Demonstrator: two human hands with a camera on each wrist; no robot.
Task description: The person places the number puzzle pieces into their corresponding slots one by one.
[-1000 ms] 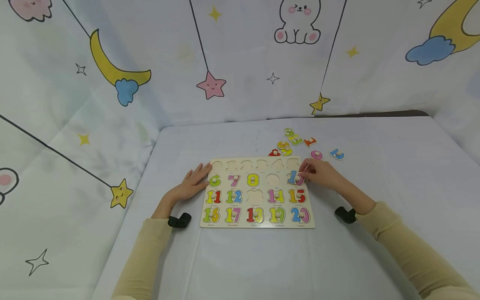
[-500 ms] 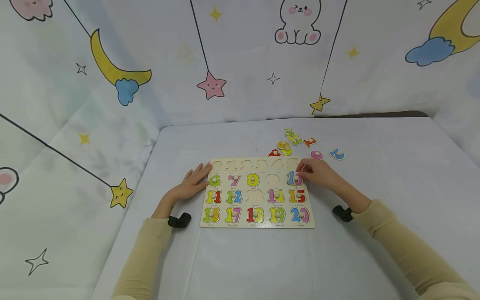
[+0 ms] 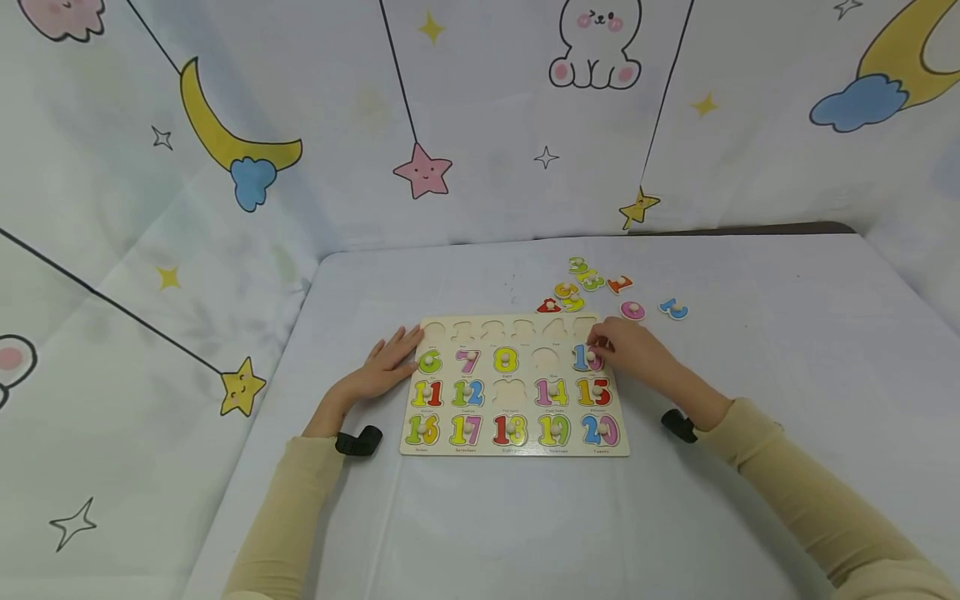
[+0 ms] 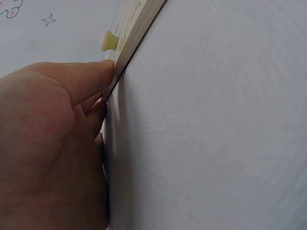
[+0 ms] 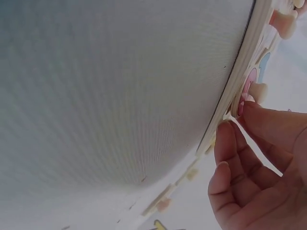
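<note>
A wooden number puzzle board (image 3: 487,417) lies on the white table, with knobbed number pieces in its lower three rows. Its top row shows bare recesses, as do one spot in the second row and one in the third. My left hand (image 3: 386,364) lies with fingers stretched along the board's left edge; in the left wrist view the thumb (image 4: 91,76) touches that edge. At the upper right, my right hand (image 3: 637,348) pinches the blue and pink number 10 piece (image 3: 581,358). In the right wrist view this piece (image 5: 245,91) sits slightly raised at its slot, the thumb on its pink rim.
Loose pieces lie behind the board: a red one (image 3: 619,284), a pink ring-shaped one (image 3: 632,311), a blue one (image 3: 673,309) and several yellow and green ones (image 3: 591,279). A printed cloth (image 3: 487,208) hangs behind the table. Black wrist cameras (image 3: 360,441) sit on both wrists.
My right hand has shifted slightly left with the number 10 piece, which now sits closer in line with its slot. The left hand has stayed in place.
</note>
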